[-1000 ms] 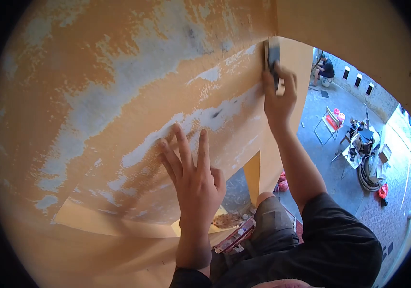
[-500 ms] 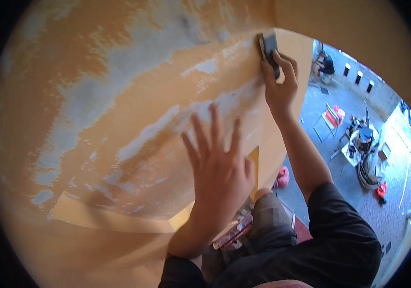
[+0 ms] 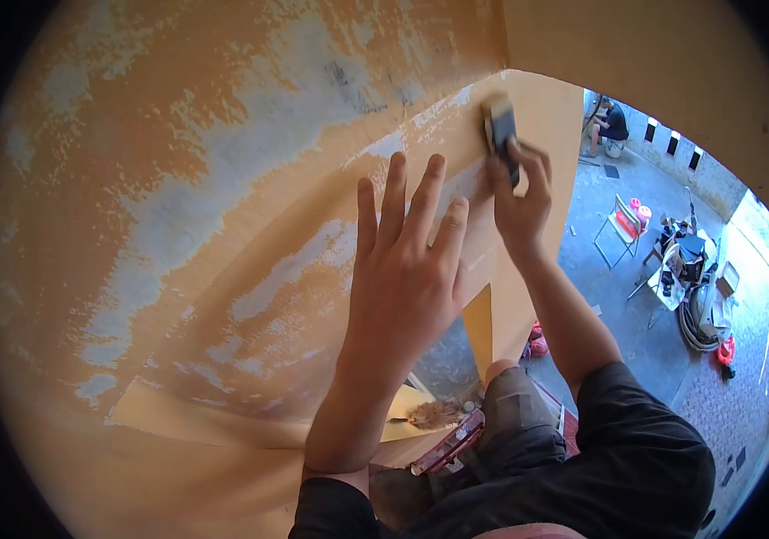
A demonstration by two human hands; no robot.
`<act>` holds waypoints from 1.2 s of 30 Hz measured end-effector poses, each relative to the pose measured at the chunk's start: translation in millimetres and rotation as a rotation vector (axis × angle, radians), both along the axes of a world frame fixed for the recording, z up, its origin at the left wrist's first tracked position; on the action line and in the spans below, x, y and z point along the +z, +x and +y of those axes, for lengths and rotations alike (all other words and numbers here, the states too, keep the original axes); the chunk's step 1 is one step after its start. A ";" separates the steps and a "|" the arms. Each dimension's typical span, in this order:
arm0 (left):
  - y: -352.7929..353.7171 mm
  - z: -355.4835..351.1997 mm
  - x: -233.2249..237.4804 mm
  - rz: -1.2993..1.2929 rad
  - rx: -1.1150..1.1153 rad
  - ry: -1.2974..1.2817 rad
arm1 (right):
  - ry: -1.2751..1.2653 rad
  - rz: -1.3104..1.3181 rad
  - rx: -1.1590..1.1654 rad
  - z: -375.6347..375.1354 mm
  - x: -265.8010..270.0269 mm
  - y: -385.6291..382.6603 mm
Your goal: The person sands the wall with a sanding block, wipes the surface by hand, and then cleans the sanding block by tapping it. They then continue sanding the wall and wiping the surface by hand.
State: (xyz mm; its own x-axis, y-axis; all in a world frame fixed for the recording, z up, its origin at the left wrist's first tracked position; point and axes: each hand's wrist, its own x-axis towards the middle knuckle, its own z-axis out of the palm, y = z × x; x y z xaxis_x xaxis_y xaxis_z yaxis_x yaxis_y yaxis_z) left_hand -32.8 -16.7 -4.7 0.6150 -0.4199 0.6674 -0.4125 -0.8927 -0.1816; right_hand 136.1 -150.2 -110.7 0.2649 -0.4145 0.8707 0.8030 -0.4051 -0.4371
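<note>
In my right hand (image 3: 524,199) is a sanding block (image 3: 503,142) with a dark back and a tan face, gripped by its lower end. Its face lies at the orange wall (image 3: 196,332), close to the corner edge. My left hand (image 3: 409,242) holds nothing; its fingers are spread and point upward in front of the same wall. Pale, whitish patches (image 3: 299,260) with ragged borders show through the orange surface beside and behind the left hand.
Below my legs is a red and white step or rail (image 3: 452,442), with a fluffy brown brush (image 3: 438,413) beside it. On the floor far below, a folding chair (image 3: 619,225) and a cluttered table (image 3: 685,260) stand to the right. A seated person (image 3: 610,124) is at the back.
My right hand has moved slightly downward along the wall with the sanding block. My left hand has risen, and the view has shifted a little.
</note>
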 end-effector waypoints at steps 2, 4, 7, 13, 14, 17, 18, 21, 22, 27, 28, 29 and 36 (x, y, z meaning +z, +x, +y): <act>4.7 -2.8 -1.0 0.030 -0.003 -0.011 | 0.090 0.035 0.031 2.6 34.1 -0.5; 5.1 -2.3 0.6 0.069 -0.004 -0.026 | 0.097 0.035 0.026 3.6 26.9 -1.3; -3.2 5.1 8.4 -0.007 -0.022 -0.045 | -0.010 0.091 0.047 -3.1 1.2 -13.5; -24.8 17.2 -23.8 0.137 -0.227 -0.147 | -0.004 0.031 0.003 -10.3 24.0 10.1; -30.0 24.2 -35.1 0.150 -0.222 -0.165 | -0.020 0.046 0.009 -12.9 16.2 10.0; -54.5 42.0 -93.1 0.377 -0.307 -0.324 | -0.117 0.140 0.028 -37.5 -11.5 2.8; -65.7 46.0 -115.6 0.430 -0.332 -0.387 | -0.114 0.181 0.074 -52.1 -32.6 0.9; -110.8 50.6 -165.8 0.691 -0.176 -0.539 | -0.099 0.329 0.032 -98.4 -108.0 -21.7; -124.3 53.2 -178.6 0.791 -0.106 -0.603 | -0.036 0.477 0.064 -114.8 -139.1 -33.6; -177.8 77.3 -244.7 0.958 0.050 -0.688 | -0.051 0.840 -0.042 -148.3 -238.3 -115.0; -183.5 78.0 -247.7 0.998 0.076 -0.704 | -0.104 0.884 -0.054 -149.6 -245.3 -126.6; -187.3 78.2 -250.9 1.002 0.072 -0.705 | -0.106 0.887 -0.060 -150.3 -252.2 -133.6; -192.9 65.8 -245.3 0.905 0.052 -0.701 | -0.148 0.910 0.036 -132.5 -233.9 -141.7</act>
